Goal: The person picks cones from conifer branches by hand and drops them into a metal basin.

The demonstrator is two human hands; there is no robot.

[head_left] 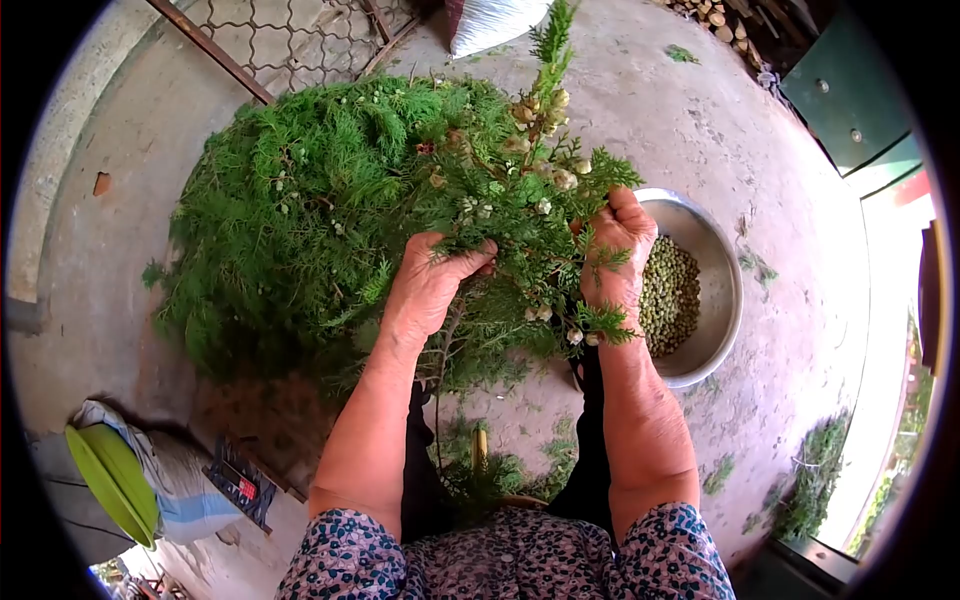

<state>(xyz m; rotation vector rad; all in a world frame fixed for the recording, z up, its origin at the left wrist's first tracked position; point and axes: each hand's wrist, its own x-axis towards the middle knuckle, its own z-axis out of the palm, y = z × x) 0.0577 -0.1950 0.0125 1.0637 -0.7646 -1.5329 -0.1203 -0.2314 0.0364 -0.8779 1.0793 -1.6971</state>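
A leafy conifer branch (540,215) with pale cones stands up before me, its tip rising past the pile behind. My left hand (425,285) is closed around its lower part, thumb toward the middle, and a bare stem runs down below. On the branch's right side my right hand (618,255) is closed, with sprigs hanging over the wrist; what its fingers pinch is hidden. Just right of that hand sits a metal bowl (725,300), partly filled with small green cones (668,300). The heap of cut greenery (300,200) spreads to the left and behind.
A white sack (495,25) stands at the far edge near a metal grate (290,40). At lower left are a green basin (110,480) and a grey sack (190,490). Loose sprigs (815,480) lie along the right. Firewood (720,20) is stacked at upper right.
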